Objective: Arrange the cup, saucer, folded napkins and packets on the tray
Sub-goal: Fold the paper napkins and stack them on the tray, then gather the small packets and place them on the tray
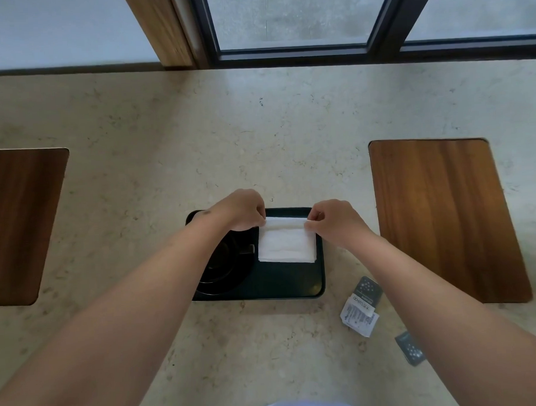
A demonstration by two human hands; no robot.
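Observation:
A black tray (282, 283) lies on the stone counter in front of me. On its left half sits a black cup (223, 260) on a black saucer (233, 284), partly hidden by my left forearm. A white folded napkin (287, 242) lies on the tray's far right part. My left hand (239, 208) pinches the napkin's far left corner and my right hand (332, 218) pinches its far right corner. Three packets lie on the counter right of the tray: a dark one (367, 289), a white one (359, 317) and another dark one (409, 348).
A wooden board (445, 219) lies on the counter to the right, and another wooden board (19, 223) to the left. A dark-framed window (294, 52) runs along the counter's far edge.

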